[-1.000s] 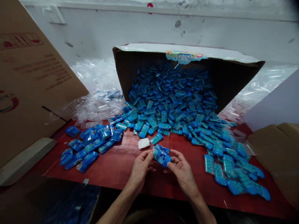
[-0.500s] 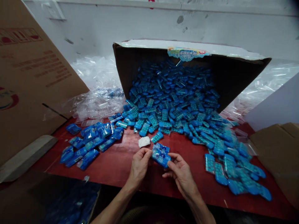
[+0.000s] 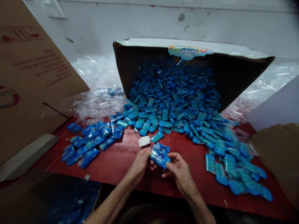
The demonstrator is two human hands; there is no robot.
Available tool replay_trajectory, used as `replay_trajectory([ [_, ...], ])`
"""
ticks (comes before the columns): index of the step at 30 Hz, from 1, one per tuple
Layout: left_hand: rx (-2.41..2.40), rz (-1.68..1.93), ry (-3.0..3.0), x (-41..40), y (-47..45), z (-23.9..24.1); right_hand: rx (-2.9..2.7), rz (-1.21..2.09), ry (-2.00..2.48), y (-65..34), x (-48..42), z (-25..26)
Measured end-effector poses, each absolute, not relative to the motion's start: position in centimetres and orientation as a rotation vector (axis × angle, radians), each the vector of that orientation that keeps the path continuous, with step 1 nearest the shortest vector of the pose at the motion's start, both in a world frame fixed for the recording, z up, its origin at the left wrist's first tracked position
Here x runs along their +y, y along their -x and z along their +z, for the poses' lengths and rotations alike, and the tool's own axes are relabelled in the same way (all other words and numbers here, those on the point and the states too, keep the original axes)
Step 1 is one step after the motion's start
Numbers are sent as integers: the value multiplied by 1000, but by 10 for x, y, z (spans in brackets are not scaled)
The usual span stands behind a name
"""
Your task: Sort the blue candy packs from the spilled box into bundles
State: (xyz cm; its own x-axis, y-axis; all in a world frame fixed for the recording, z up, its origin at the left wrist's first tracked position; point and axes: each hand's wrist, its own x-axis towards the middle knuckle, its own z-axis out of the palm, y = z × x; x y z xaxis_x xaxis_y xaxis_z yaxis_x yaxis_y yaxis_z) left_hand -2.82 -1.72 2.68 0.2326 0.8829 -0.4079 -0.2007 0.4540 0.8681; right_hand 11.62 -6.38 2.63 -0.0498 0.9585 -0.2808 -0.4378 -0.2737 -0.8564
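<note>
Between my two hands is a small blue printed packet [image 3: 159, 158], tilted just above the table. My left hand [image 3: 140, 163] pinches its left end, while my right hand [image 3: 179, 169] grips the right end between thumb and fingers. Behind it lies another blue packet or wrapper [image 3: 163, 148], partly covered by the held one. A crumpled white wad [image 3: 144, 141] sits just beyond my left hand. Close by is a single clear-and-blue case of turquoise pellets [image 3: 157, 137].
A tipped carton [image 3: 243, 84] spills many blue pellet cases [image 3: 173, 93] onto the red table [image 3: 130, 174]. Blue packets [image 3: 93, 140] are heaped at left, more cases [image 3: 233, 171] at right. Cardboard boxes [image 3: 30, 71] flank both sides; clear plastic [image 3: 100, 102] lies behind. An open box [image 3: 74, 199] stands below.
My left hand has shifted its grip, its fingers now curling beneath the packet's left end. The packet has tilted slightly and moved a little left. My right hand stays nearly still.
</note>
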Motion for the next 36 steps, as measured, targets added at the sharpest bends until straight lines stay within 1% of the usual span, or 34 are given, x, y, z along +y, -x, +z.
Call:
replay_trajectory([
  [3, 1125, 837, -793, -17, 28, 28, -717, 1549, 1098, -115, -63, 27],
  [5, 1221, 865, -910, -17, 28, 33, -652, 1568, 1086, -114, -63, 28],
  [8, 1411, 1042, -1231, -17, 28, 41, -522, 1646, 1046, -111, -64, 29],
  [10, 1466, 1122, -1346, -17, 28, 43, -491, 1657, 1032, -110, -64, 29],
  [15, 1398, 995, -1087, -14, 27, 38, -554, 1611, 1045, -111, -64, 26],
  [19, 1150, 945, -784, -13, 24, 36, -580, 1654, 1052, -110, -65, 27],
  [22, 984, 901, -664, -14, 23, 37, -565, 1649, 1026, -108, -67, 30],
  [25, 953, 890, -617, -14, 23, 38, -588, 1640, 1027, -109, -67, 30],
  [30, 937, 970, -550, -18, 25, 38, -544, 1623, 986, -112, -66, 24],
  [36, 952, 796, -588, -31, 19, 32, -628, 1564, 1053, -110, -66, 18],
])
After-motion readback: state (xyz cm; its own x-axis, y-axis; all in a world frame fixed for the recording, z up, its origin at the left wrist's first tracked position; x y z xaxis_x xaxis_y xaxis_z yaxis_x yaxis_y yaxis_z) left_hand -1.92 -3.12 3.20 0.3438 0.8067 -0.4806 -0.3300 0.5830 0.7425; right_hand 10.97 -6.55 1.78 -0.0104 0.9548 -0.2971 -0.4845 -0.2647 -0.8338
